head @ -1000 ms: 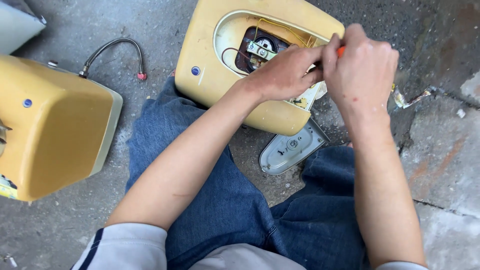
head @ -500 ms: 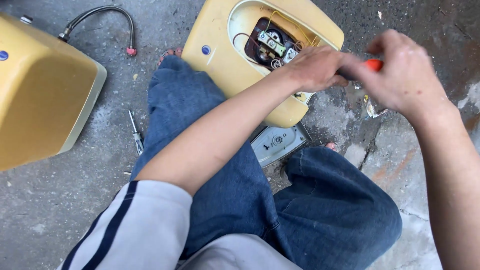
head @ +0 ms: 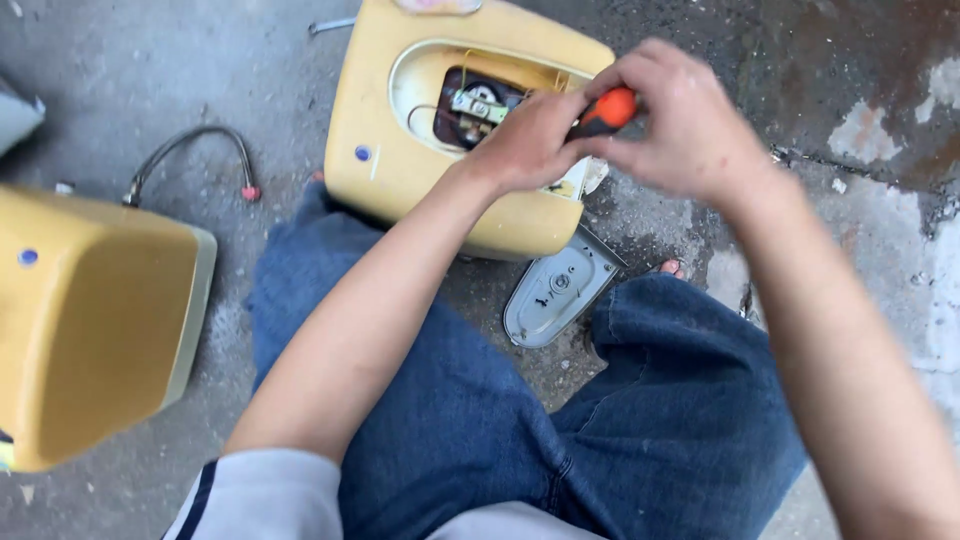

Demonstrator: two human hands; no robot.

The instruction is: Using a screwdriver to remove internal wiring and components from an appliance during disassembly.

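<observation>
A yellow water heater [head: 400, 170] lies on the concrete in front of my knees, its oval service opening [head: 470, 105] exposing wiring and a metal terminal block. My right hand [head: 690, 125] grips the orange handle of a screwdriver [head: 605, 112] over the opening's right edge. My left hand [head: 525, 140] pinches the screwdriver's shaft just below the handle, resting against the heater's rim. The tip is hidden behind my left hand.
A grey oval cover plate [head: 558, 290] lies on the ground between the heater and my jeans. A second yellow heater [head: 90, 320] stands at the left. A braided hose [head: 190, 150] with a red end lies behind it. Cracked concrete spreads at right.
The view has shifted, so the heater now sits more central and the second heater has slid in the frame. Both hands stay at the opening with the screwdriver; its orange handle shows more.
</observation>
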